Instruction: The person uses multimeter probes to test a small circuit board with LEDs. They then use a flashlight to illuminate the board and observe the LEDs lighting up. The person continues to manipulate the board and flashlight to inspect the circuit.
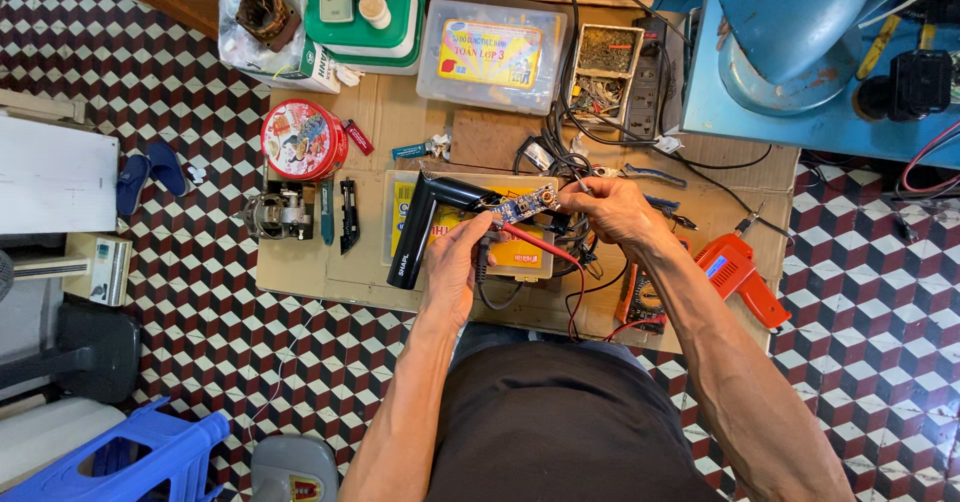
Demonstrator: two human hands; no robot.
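My left hand (458,258) grips a red multimeter probe (530,244) and steadies a small blue circuit board (527,205) that sticks out of a black L-shaped hair dryer body (430,217). My right hand (612,210) pinches the far end of the board, with thin metal tweezers or a probe tip between the fingers. Black and red leads trail from under my hands toward a multimeter (640,302) at my right forearm. All this is held over a clear yellow-lidded parts box (520,254).
A low cardboard-topped table (300,272) holds a round red tin (302,140), a small motor (280,212), cutters, an orange soldering gun (740,277), plastic boxes (492,54) and a power strip (645,82). A blue stool (130,457) stands on the patterned floor at left.
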